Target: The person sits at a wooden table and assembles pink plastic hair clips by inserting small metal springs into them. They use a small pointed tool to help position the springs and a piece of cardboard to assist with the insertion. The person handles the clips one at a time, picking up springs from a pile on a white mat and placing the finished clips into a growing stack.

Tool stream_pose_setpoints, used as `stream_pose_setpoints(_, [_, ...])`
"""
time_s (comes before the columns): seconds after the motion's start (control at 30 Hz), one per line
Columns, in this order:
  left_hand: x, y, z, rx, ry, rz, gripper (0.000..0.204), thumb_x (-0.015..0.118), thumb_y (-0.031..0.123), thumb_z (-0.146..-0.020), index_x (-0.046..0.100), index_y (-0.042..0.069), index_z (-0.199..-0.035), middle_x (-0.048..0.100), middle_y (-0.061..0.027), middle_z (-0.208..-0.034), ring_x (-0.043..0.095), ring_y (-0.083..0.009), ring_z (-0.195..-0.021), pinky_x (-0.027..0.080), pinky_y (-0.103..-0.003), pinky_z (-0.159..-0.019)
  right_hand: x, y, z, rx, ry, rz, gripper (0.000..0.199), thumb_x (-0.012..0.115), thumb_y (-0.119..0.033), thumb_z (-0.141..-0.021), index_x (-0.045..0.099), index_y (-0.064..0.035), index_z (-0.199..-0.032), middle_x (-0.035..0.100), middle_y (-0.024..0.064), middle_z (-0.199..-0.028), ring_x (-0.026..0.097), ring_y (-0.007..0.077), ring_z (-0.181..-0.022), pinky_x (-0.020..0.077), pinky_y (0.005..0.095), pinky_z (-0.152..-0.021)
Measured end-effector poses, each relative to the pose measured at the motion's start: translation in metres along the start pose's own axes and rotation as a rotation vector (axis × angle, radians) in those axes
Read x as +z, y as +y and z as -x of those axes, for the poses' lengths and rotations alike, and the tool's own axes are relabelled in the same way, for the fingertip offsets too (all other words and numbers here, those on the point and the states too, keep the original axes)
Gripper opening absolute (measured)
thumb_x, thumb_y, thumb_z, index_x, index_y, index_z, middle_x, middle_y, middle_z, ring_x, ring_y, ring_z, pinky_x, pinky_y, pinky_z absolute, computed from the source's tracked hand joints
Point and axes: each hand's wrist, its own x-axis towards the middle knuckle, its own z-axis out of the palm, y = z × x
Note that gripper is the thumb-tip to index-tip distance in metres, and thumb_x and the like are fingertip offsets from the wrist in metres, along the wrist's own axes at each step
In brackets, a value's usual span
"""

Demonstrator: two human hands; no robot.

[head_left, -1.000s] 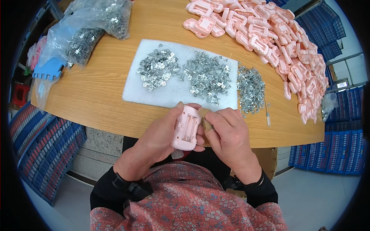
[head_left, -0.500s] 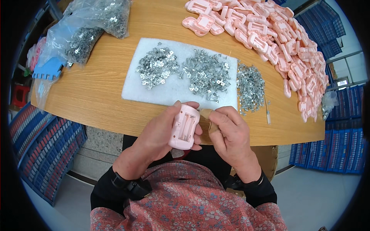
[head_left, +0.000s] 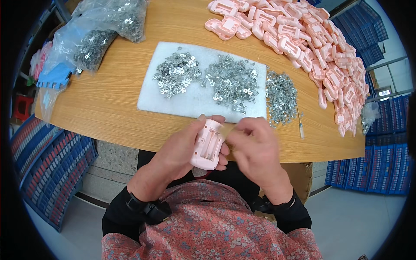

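Holding one pink casing in left fingers, three metal-part heaps beyond

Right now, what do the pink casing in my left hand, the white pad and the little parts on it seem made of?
Pink casing: probably moulded plastic, smooth with a soft sheen. White pad: likely foam, matte and faintly mottled, though which kind is unclear. Little parts: apparently metal, silvery, with bright glints.

Through one head-worn fisheye, the left hand and right hand are viewed downward from near above, with the table framed beyond them.
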Motion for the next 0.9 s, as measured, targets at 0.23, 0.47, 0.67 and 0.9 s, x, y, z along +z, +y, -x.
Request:
stream_pose_setpoints(0.23, [0.004,0.001,0.001,0.032,-0.036,-0.075,0.055,0.021,0.043,-0.108,0.039,0.004,-0.143,0.068,-0.0175,-0.093,0.07,-0.0291,-0.075,0.059,-0.038,-0.069,0.01,0.003,0.013,0.53,0.047,-0.648,0.03,0.063,-0.01,-0.096,0.059,-0.0018,-0.124,0.067,0.0064,-0.099,0.063,0.0134,-0.078,0.0503,0.0256,-0.07])
stream_pose_setpoints(0.47, [0.003,-0.005,0.005,0.244,0.036,-0.453,0.043,0.036,0.03,-0.107,0.043,0.002,-0.138,0.066,-0.0122,-0.102,0.069,-0.0206,-0.085,0.057,-0.033,-0.076,0.007,0.015,0.008,0.879,-0.186,-1.275,0.024,0.06,-0.012,-0.099,0.061,0.0004,-0.12,0.065,-0.001,-0.097,0.054,0.0014,-0.071,0.0456,0.0182,-0.063])
stream_pose_setpoints(0.67, [0.011,0.002,0.007,0.313,0.084,-0.815,0.038,0.052,0.005,-0.097,0.049,0.001,-0.134,0.064,-0.0058,-0.107,0.063,-0.0102,-0.091,0.054,-0.028,-0.08,0.008,0.013,0.01,0.922,-0.209,-1.24,0.023,0.062,-0.014,-0.098,0.062,-0.0005,-0.117,0.064,-0.0017,-0.093,0.053,0.0008,-0.07,0.0447,0.0169,-0.061])
stream_pose_setpoints(0.9, [0.022,0.015,0.011,0.451,0.09,-1.283,0.036,0.056,0.004,-0.093,0.057,-0.001,-0.129,0.066,-0.0125,-0.104,0.066,-0.0171,-0.09,0.053,-0.03,-0.079,0.01,0.012,0.012,0.919,-0.212,-1.199,0.02,0.064,-0.015,-0.098,0.061,-0.0015,-0.112,0.062,-0.0019,-0.085,0.054,0.0023,-0.067,0.0451,0.0177,-0.058])
